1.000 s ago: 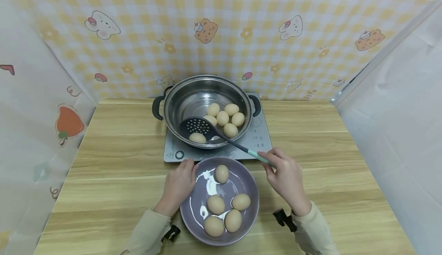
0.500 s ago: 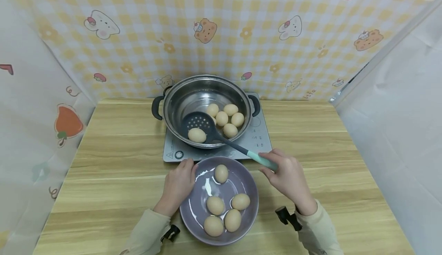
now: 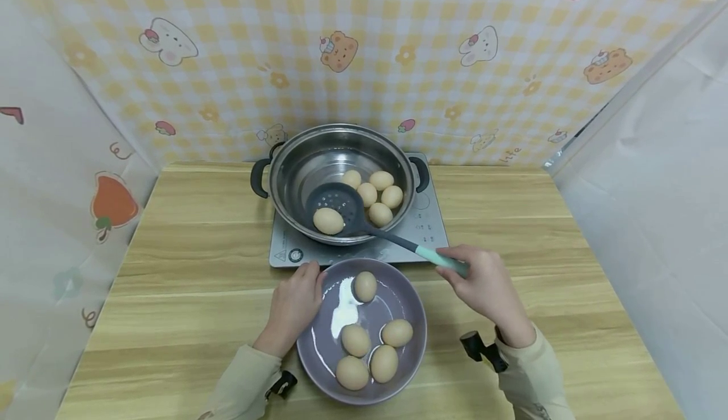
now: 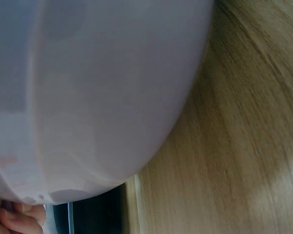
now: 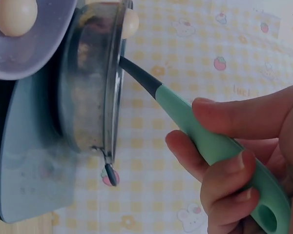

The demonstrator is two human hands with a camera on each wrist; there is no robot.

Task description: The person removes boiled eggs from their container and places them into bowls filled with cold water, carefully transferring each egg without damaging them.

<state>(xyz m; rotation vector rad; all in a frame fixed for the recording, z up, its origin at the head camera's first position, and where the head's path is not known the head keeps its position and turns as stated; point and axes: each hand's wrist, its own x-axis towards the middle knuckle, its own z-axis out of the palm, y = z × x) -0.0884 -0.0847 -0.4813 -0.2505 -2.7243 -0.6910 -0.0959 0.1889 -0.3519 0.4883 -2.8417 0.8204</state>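
My right hand (image 3: 486, 284) grips the mint-green handle of a dark slotted skimmer (image 3: 398, 240); the right wrist view shows thumb and fingers around that handle (image 5: 210, 141). One egg (image 3: 328, 221) lies in the skimmer's perforated head, at the front left of the steel pot (image 3: 301, 155). Several brown eggs (image 3: 380, 215) sit in the pot's right half. In front of the pot stands a purple bowl (image 3: 418, 319) with several eggs (image 3: 352, 372) in it. My left hand (image 3: 294, 306) holds the bowl's upper-left rim; its fingertips (image 4: 22, 222) show at the edge in the left wrist view.
Under the pot is a grey induction cooktop (image 3: 435, 218), just behind the bowl. Black side handles (image 3: 258, 177) stick out from the pot. The wooden table (image 3: 199, 249) extends to both sides. A yellow checked cloth (image 3: 375, 91) hangs behind, and white sheets (image 3: 654, 186) flank the table.
The skimmer's head has come up under an egg and now carries it, higher and slightly right. My right hand has shifted right. The left hand and bowl have stayed put.
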